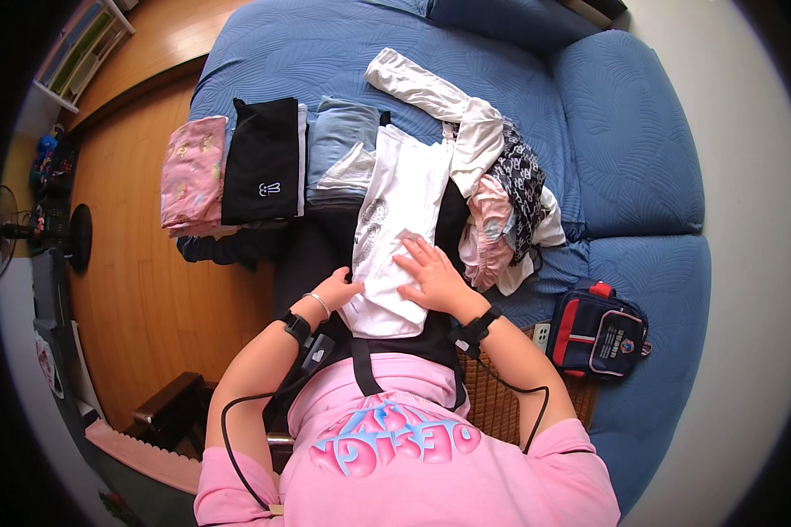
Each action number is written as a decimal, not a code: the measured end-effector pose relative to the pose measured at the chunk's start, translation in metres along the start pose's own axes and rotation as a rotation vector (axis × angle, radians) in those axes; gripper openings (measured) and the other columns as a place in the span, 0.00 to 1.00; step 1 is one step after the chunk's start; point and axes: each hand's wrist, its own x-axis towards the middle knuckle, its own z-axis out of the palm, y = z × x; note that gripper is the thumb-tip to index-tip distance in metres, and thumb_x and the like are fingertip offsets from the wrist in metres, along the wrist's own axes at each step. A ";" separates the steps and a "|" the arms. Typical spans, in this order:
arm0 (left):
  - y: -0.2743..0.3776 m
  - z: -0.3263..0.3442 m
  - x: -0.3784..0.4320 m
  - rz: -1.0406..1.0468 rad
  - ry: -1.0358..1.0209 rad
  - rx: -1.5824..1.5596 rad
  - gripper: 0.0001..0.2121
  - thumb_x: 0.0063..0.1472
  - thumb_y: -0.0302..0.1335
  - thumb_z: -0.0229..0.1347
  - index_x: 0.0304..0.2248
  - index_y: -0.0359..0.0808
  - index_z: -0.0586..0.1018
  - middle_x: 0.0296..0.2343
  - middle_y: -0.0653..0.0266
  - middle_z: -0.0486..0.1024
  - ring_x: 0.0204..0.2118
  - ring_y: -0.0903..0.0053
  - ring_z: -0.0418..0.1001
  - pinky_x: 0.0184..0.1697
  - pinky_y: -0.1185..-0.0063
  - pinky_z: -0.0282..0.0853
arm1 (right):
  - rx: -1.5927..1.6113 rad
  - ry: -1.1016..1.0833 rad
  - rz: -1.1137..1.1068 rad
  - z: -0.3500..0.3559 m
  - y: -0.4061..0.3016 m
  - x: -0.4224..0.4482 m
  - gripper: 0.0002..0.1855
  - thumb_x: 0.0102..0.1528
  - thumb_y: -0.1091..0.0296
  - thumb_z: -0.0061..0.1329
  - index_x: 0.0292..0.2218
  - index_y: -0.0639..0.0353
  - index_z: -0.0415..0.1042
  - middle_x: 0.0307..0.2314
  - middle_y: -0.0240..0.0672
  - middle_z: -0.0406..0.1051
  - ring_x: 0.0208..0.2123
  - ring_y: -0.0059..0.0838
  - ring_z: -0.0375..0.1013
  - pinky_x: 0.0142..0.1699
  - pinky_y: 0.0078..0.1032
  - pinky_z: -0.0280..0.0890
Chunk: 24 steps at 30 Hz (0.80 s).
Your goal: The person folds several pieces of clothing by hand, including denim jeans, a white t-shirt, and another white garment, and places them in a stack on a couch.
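Observation:
A white garment (405,178), partly folded into a long strip with a dark grey print along its left side, lies across my lap. Flat on its lower part rests my right hand (428,277), fingers spread, palm down. My left hand (336,291) is at the garment's left edge with the thumb touching the cloth; its other fingers are partly hidden, so a grip cannot be made out. Black trousers (310,263) show beneath the garment.
Folded stacks stand beyond my lap: pink printed clothes (192,174), black clothes (263,158) and blue clothes (343,132). A loose heap with a white sleeve (422,82) and pink cloth (488,224) lies right on the blue sofa (633,132), near a navy bag (596,332).

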 end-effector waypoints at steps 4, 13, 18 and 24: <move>-0.019 0.004 0.019 0.054 -0.110 0.044 0.31 0.53 0.32 0.55 0.54 0.25 0.62 0.46 0.48 0.71 0.45 0.66 0.72 0.47 0.77 0.68 | 0.090 -0.041 -0.097 -0.003 0.005 -0.021 0.22 0.51 0.64 0.49 0.49 0.54 0.68 0.51 0.44 0.64 0.54 0.46 0.61 0.58 0.42 0.54; 0.006 -0.021 -0.011 -0.170 -0.376 -0.412 0.17 0.59 0.27 0.51 0.47 0.29 0.72 0.40 0.58 0.76 0.41 0.71 0.75 0.46 0.73 0.71 | -0.065 -0.048 -0.196 -0.019 0.011 -0.049 0.24 0.47 0.72 0.50 0.48 0.48 0.69 0.51 0.35 0.65 0.53 0.39 0.64 0.56 0.36 0.57; 0.007 -0.035 -0.053 -0.131 -0.446 -0.624 0.20 0.61 0.31 0.51 0.51 0.31 0.70 0.45 0.58 0.73 0.46 0.70 0.73 0.52 0.72 0.67 | 0.053 -0.015 -0.212 -0.018 0.004 -0.034 0.23 0.44 0.69 0.54 0.45 0.49 0.71 0.48 0.35 0.67 0.52 0.39 0.64 0.56 0.37 0.57; 0.008 -0.034 -0.092 -0.171 -0.492 -0.701 0.18 0.61 0.28 0.51 0.47 0.24 0.71 0.43 0.54 0.74 0.45 0.68 0.74 0.51 0.71 0.68 | 0.246 0.001 -0.162 -0.027 0.002 -0.044 0.16 0.44 0.70 0.53 0.37 0.55 0.74 0.37 0.36 0.73 0.42 0.38 0.71 0.49 0.33 0.64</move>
